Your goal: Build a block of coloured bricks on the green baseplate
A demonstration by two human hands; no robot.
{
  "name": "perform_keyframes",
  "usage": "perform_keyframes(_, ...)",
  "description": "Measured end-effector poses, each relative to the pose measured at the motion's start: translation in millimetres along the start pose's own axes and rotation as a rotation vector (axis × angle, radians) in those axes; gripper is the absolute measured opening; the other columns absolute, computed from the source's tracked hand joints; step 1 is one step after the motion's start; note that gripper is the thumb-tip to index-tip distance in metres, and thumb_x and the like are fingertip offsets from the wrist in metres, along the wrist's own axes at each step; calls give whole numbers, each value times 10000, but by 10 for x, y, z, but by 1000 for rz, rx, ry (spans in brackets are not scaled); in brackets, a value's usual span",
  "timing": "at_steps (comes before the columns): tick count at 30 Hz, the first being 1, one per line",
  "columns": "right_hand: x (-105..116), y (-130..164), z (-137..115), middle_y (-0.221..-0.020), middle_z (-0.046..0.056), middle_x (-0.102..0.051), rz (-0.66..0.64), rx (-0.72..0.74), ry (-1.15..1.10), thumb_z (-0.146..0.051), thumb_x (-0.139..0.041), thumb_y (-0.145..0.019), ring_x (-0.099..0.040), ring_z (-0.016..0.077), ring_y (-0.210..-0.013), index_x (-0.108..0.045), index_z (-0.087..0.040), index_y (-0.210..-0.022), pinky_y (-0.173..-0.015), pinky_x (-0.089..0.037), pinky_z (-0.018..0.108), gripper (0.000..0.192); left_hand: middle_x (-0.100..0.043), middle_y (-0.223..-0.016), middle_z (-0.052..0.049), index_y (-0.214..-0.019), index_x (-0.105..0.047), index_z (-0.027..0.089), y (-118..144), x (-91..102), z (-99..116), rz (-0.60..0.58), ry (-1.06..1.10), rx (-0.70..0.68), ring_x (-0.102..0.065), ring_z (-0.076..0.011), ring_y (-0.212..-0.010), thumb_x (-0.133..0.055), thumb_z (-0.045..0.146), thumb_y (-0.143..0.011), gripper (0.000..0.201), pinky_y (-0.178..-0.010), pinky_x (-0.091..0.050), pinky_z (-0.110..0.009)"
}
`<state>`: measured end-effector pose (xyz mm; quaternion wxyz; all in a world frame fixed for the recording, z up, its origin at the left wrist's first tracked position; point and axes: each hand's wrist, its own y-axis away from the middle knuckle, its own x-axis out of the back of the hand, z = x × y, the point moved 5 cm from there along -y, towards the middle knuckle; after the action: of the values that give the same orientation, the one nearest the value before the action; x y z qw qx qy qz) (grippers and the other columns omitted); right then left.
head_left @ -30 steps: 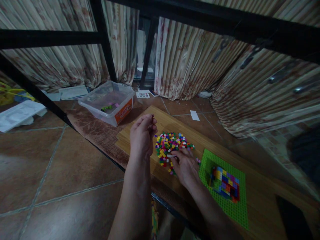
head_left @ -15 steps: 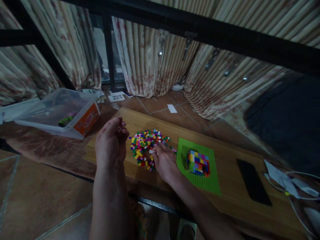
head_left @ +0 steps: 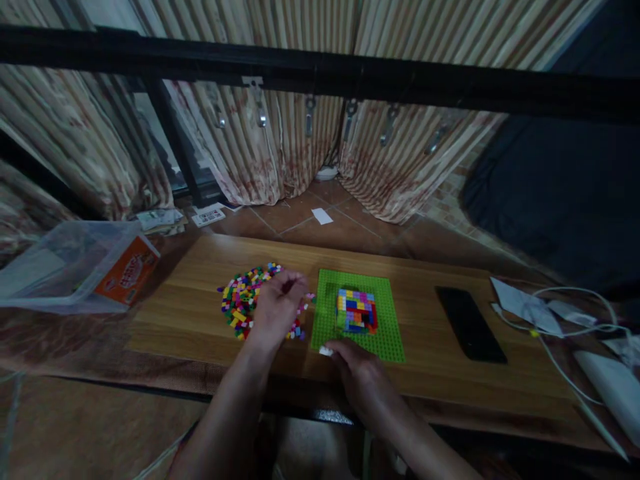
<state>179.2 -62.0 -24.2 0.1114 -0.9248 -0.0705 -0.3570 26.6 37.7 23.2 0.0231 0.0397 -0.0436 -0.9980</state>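
Baseplate (head_left: 387,337), green and at frame centre, runs its long axis toward the upper frame, carrying a multicoloured block build (head_left: 356,311). Right hand (head_left: 363,373) pinches a white piece (head_left: 325,351) at its lower-left corner; left hand (head_left: 277,310), fingers curled, covers the loose bricks (head_left: 240,300).

A: What lies on the counter (head_left: 200,320) toward the right end?

B: A dark flat phone (head_left: 470,324), face up. Past it, some white papers (head_left: 523,307) and a thin white cable (head_left: 565,340) looping across them. At the far right edge sits a white oblong device (head_left: 613,390).

A: And on the left?

B: A clear plastic tub (head_left: 75,267) with an orange label, resting on a brown mat (head_left: 60,347) just off the counter's end.

A: Behind all that?

B: Striped, stained curtains (head_left: 280,153) hanging to a tiled floor (head_left: 340,230), where a small white slip (head_left: 322,216) lies. A black bar (head_left: 320,73) crosses the top of the view.
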Motion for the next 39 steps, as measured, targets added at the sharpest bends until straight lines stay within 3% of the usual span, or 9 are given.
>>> perform_keyframes(4, 299, 25, 137, -899, 27, -729, 1, -77, -12, -147, -435, -925, -694, 175, -824, -676, -228, -973, -740, -525, 290, 259, -569, -605, 24, -727, -654, 157, 88, -299, -144, -206, -288, -68, -497, -103, -562, -592, 295, -778, 160, -538, -377, -206)
perform_keyframes(9, 747, 50, 398, -920, 35, -719, 149, -149, 37, -286, -513, -912, -677, 192, -823, -683, -240, -909, -751, -512, 314, 176, -619, -664, -1, -737, -670, 168, 33, -414, -224, -236, -474, -130, -536, -133, -629, -556, 296, -793, 181, -587, -396, -229)
perform_keyframes(12, 862, 27, 500, -939, 43, -684, 217, -160, 44, -313, -534, -897, -653, 194, -857, -678, -236, -882, -767, -509, 324, 163, -643, -683, -12, -745, -680, 173, -3, -411, -262, -244, -536, -124, -562, -148, -653, -556, 302, -784, 184, -600, -406, -236)
perform_keyframes(19, 667, -200, 413, -1115, 64, -602, 246, -41, 64, -262, -579, -868, -591, 215, -1040, -706, -243, -846, -925, -472, 384, 130, -618, -617, -4, -668, -659, 169, 22, -405, -356, -316, -664, -72, -555, -138, -598, -527, 263, -765, 188, -555, -387, -229)
perform_keyframes(25, 507, -341, 366, -1164, 69, -575, 204, -27, 120, -233, -602, -847, -535, 244, -1116, -717, -243, -832, -959, -445, 416, 117, -539, -539, 9, -537, -574, 187, 13, -443, -445, -438, -656, -40, -530, -134, -559, -534, 283, -745, 233, -523, -395, -226)
perform_keyframes(31, 477, -358, 387, -1147, 69, -581, 235, -34, 158, -194, -646, -795, -531, 250, -1107, -719, -243, -803, -949, -448, 425, 88, -546, -553, 10, -588, -581, 184, 33, -436, -543, -526, -642, 43, -552, -136, -541, -518, 356, -775, 262, -505, -395, -230)
perform_keyframes(39, 474, -388, 409, -1143, 67, -578, 276, -76, 104, -203, -657, -780, -539, 244, -1089, -690, -235, -755, -955, -442, 425, 53, -547, -547, 30, -655, -623, 173, 12, -490, -640, -469, -563, 83, -537, -120, -517, -581, 386, -749, 237, -512, -401, -229)
